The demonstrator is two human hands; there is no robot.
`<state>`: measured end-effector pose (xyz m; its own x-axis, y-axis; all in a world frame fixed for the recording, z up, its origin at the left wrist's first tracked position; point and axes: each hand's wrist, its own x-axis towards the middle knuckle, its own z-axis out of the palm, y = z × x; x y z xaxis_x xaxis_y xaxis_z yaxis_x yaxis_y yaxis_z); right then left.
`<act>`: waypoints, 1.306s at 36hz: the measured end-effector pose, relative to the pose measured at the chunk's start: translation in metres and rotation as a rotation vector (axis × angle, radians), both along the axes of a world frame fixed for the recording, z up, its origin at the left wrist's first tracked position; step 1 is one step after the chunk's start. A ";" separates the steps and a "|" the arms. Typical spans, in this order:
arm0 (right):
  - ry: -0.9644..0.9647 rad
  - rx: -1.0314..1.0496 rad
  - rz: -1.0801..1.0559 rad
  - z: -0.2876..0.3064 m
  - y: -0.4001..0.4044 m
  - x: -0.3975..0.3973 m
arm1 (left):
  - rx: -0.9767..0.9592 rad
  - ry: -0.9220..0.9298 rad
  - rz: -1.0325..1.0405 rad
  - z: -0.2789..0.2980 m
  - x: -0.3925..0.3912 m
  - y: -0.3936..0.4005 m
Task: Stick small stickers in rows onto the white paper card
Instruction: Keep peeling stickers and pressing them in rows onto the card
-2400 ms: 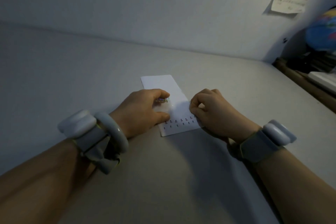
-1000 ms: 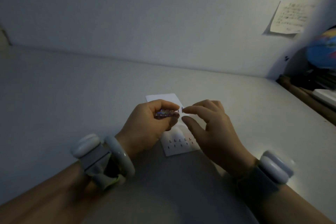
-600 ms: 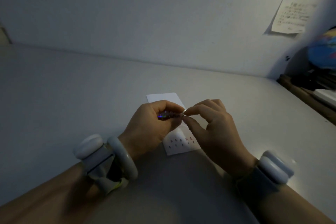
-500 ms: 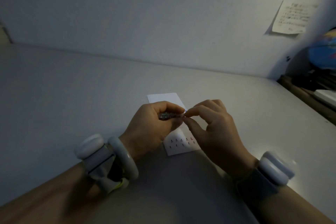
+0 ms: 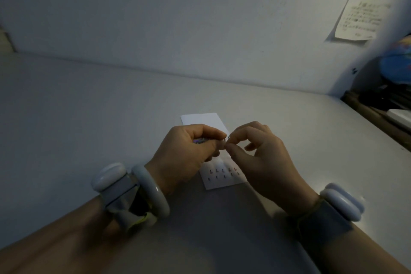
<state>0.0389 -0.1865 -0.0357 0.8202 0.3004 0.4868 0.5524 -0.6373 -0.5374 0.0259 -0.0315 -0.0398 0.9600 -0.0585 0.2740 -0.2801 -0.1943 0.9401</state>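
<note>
the white paper card [image 5: 212, 181] lies flat on the pale table [image 5: 89, 107], long and thin, with its far end pointing at the wall [image 5: 200, 29]. near its close end sit two short rows of tiny stickers [image 5: 223, 173], dark with a bit of red and blue, too small to tell what they are. both hands hover above the middle of the card and hide that part. the left hand [image 5: 186, 155] is curled, with finger and thumb pinching a small shiny sticker strip [image 5: 201, 140], most of it tucked out of sight in the hand. the right hand [image 5: 262, 158] pinches thumb and first finger together right at the tip of that strip; whatever sits between them is too tiny to see. the room is dim. each wrist wears a pale rounded band, and the left one has a smooth bangle [image 5: 153, 191] too. a paper note [image 5: 358, 22] hangs on the wall.
</note>
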 end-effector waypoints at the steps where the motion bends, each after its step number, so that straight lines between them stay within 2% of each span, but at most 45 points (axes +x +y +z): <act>1: 0.018 0.012 0.000 0.000 0.000 0.000 | -0.004 0.003 0.005 0.001 0.000 0.000; 6: 0.161 0.090 -0.015 0.008 -0.010 0.006 | -0.011 0.008 0.055 0.002 0.000 0.002; 10: 0.323 0.090 -0.029 0.012 -0.030 0.015 | 0.188 -0.042 0.136 -0.003 0.003 0.008; 14: 0.417 -0.092 -0.053 0.005 -0.039 0.022 | 0.420 -0.069 0.101 -0.006 0.001 0.007; 24: 0.322 -0.193 0.016 -0.005 -0.033 0.027 | 0.683 -0.052 0.059 -0.009 0.002 0.008; 36: 0.286 -0.224 0.020 -0.010 -0.032 0.028 | 0.694 -0.016 0.037 -0.010 0.005 0.009; 47: 0.170 -0.328 -0.044 -0.013 -0.023 0.021 | 0.732 -0.006 0.018 -0.006 0.003 0.009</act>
<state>0.0594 -0.2091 -0.0488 0.8967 0.3805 0.2261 0.4410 -0.8118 -0.3828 0.0289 -0.0228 -0.0462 0.9611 -0.2127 0.1762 -0.2757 -0.7772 0.5656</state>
